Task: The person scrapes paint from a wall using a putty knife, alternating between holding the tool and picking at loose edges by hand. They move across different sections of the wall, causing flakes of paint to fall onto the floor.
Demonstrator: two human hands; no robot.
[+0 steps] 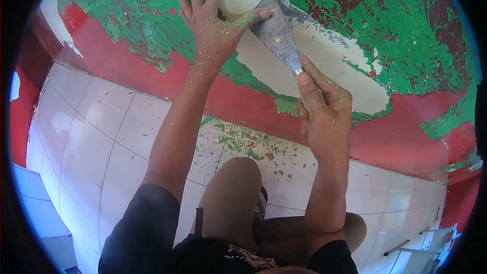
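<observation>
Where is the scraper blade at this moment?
In the head view, the scraper blade lies flat against the wall near the top centre, pressed by the left hand thumb, with the right hand gripping below it.

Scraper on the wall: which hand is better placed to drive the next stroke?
Right, probably. The right hand grips the handle of the scraper. The left hand lies spread on the wall, its thumb only pressing the blade.

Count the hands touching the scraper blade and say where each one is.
2. The left hand presses its thumb on the scraper blade near the tip, against the wall. The right hand grips the handle end below. None appear hidden.
</observation>
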